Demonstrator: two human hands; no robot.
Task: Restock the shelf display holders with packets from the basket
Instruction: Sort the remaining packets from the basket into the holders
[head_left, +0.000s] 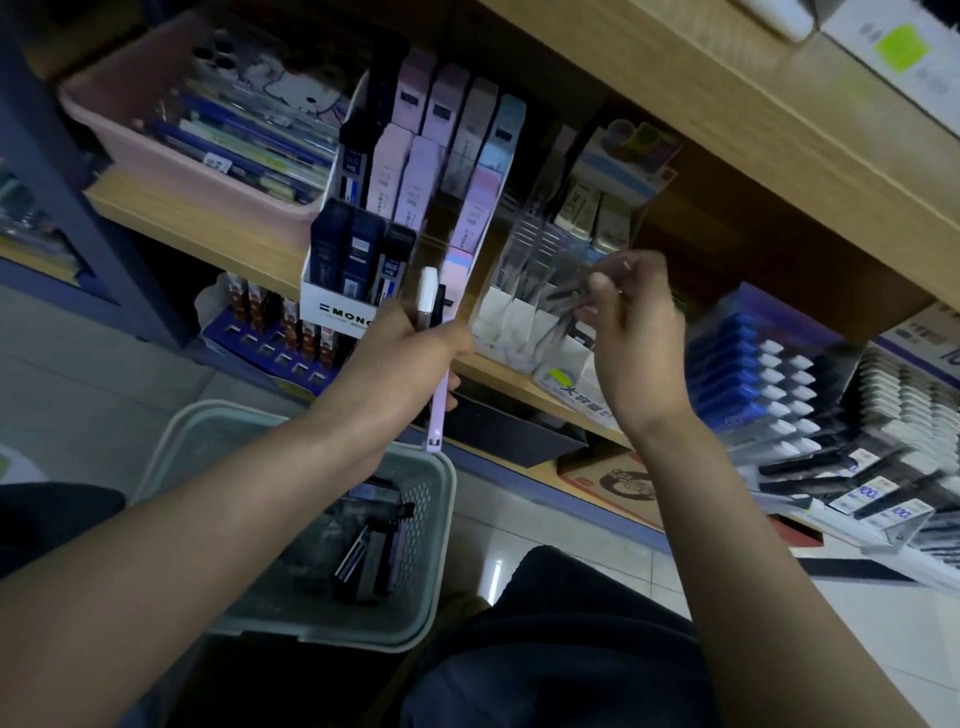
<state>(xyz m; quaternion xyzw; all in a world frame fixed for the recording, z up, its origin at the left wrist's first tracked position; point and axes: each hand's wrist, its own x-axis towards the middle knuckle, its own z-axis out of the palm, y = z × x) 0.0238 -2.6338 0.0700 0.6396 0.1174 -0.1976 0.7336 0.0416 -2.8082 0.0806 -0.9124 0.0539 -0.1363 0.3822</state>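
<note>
The left grip (410, 353), in the middle of the frame, is clenched around a lilac pen (438, 410) that stands nearly upright. Its white cap points at the shelf and its tail hangs down over the basket rim. A slim black item (443, 304) is pinched against the pen in the same grip.

The right grip (636, 332), right of centre, pinches a clear packet (563, 297) with dark contents between thumb and fingertips. The packet is motion-blurred and sits just above the white display holders (511, 322) on the wooden shelf (208, 223). Whether it touches the holders I cannot tell.

The pale green basket (448, 525) stands on the tiled floor at lower centre, beneath the left forearm, with several dark packets (369, 556) lying in it.

Left of the holders, a white display box (332, 310) holds tiers of dark and pastel lead cases. A pink tray (150, 156) of stationery sits at upper left. Rows of blue-and-white pens (727, 374) fill a lower shelf at the right.
</note>
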